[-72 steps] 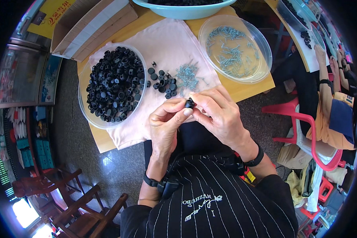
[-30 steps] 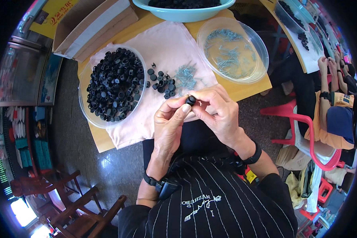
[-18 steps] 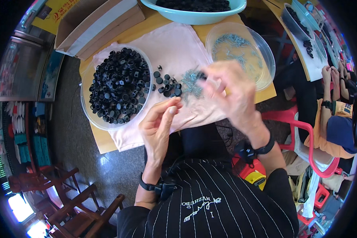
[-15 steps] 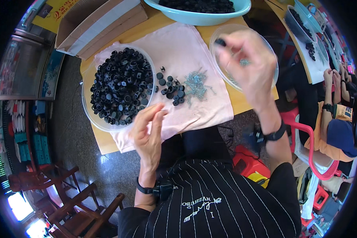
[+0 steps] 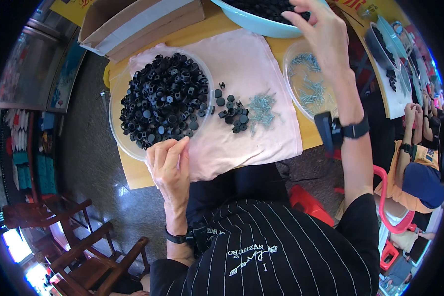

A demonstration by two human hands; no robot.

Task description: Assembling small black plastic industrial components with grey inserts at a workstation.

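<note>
My right hand is over the near right rim of a light blue basin at the far edge. Its thumb and forefinger are apart, with black plastic parts beneath them and nothing visible between them. My left hand is by the near rim of a clear round tub, fingers pressed together; what they pinch, if anything, I cannot make out. Small black plastic caps and sockets fill that tub. On the pink cloth lie a few black pieces beside a loose pile of silvery screws.
A clear round container with more screws stands on the right of the wooden table. An open cardboard box stands at the far left. A red plastic chair and other people are at the right; wooden chairs are at the lower left.
My right hand has moved up from over the screw container to the blue basin, and the black piece it held no longer shows. My left hand has shifted slightly left and down.
</note>
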